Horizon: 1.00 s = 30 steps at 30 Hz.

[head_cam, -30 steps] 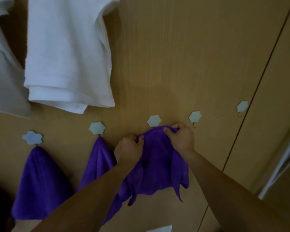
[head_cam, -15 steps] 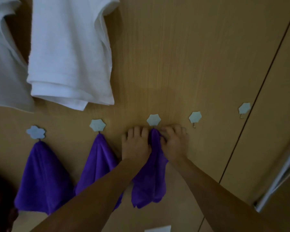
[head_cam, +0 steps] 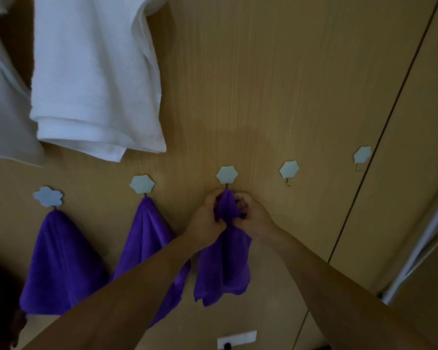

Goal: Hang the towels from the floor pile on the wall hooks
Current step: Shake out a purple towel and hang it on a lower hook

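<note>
A purple towel [head_cam: 223, 269] hangs from the third pale flower-shaped wall hook [head_cam: 226, 175]. My left hand [head_cam: 208, 221] and my right hand [head_cam: 250, 215] both pinch its bunched top just under that hook, one on each side. Two more purple towels hang to the left: one [head_cam: 58, 261] under the first hook [head_cam: 47, 196], another [head_cam: 147, 238] under the second hook [head_cam: 142, 183]. Two bare hooks [head_cam: 288, 170] [head_cam: 362, 155] sit to the right. The floor pile is out of view.
Large white towels [head_cam: 96, 79] hang higher up on the wooden wall at the upper left. A dark panel seam [head_cam: 379, 137] runs diagonally at the right, with a white pole [head_cam: 425, 238] beyond it. A white wall socket [head_cam: 237, 338] sits low at the centre.
The spread-out purple towel was gathered and brought up onto the third hook. My hands went from flat against the wall to pinching its top just below the hook.
</note>
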Available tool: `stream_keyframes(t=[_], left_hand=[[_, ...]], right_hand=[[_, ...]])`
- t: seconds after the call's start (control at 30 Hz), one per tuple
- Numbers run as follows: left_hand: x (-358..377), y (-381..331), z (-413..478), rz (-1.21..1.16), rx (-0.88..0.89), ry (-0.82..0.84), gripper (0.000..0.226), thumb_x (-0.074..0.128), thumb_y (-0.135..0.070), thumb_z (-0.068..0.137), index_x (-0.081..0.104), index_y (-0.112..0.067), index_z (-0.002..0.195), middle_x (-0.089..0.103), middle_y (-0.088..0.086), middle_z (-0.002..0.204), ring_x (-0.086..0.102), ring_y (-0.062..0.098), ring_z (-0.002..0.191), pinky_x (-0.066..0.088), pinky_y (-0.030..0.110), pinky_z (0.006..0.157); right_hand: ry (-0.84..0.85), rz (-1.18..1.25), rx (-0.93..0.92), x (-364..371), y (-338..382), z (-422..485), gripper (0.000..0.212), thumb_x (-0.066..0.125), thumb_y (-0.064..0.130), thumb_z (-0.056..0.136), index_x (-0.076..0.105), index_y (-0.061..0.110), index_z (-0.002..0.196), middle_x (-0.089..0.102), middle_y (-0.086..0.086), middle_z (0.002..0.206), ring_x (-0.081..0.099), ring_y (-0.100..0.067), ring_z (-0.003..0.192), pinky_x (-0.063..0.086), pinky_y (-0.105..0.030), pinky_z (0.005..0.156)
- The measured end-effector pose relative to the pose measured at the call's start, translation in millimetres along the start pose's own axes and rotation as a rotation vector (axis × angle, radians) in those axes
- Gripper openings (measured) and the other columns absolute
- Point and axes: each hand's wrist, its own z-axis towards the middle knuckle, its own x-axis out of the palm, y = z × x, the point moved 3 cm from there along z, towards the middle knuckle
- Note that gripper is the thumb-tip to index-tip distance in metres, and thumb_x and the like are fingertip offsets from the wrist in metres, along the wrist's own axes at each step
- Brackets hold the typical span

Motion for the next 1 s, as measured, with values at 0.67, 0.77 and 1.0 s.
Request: stream_keyframes(t=[0.67,0.77,1.0], left_hand=[[17.9,70.9,-65.3,0.245,-0.482,0.134,0.035,0.061,-0.004,0.081,0.06,0.011,0.112,0.067,0.026,0.105,0.064,0.036,0.099,0.047,0.039,0.08],[25.5,83.5,-84.6,0.235,-0.482,0.288,0.05,0.061,-0.02,0.073,0.061,0.006,0.116,0.066,0.022,0.113,0.063,0.031,0.102,0.05,0.034,0.084],[48.9,108.1,-121.5,0.429,-0.347,0.724,0.015,0.06,-0.021,0.086,0.045,-0.019,0.086,0.055,0.001,0.087,0.057,0.021,0.089,0.034,0.02,0.064]], right_hand=[[0.044,-0.308,0.388,23.2,-68.8,-50.4,0.05,0.068,0.016,0.076,0.051,0.013,0.123,0.064,-0.005,0.108,0.061,-0.026,0.1,0.046,-0.03,0.078],[0.045,-0.369,0.515,23.6,-80.2,-78.4,0.049,0.071,0.024,0.07,0.055,0.013,0.115,0.066,-0.009,0.106,0.063,-0.028,0.097,0.047,-0.031,0.075],[-0.078,-0.3,0.826,46.1,-90.7,-162.4,0.034,0.074,0.006,0.079,0.055,0.011,0.106,0.056,-0.007,0.088,0.054,-0.021,0.086,0.042,-0.028,0.075]])
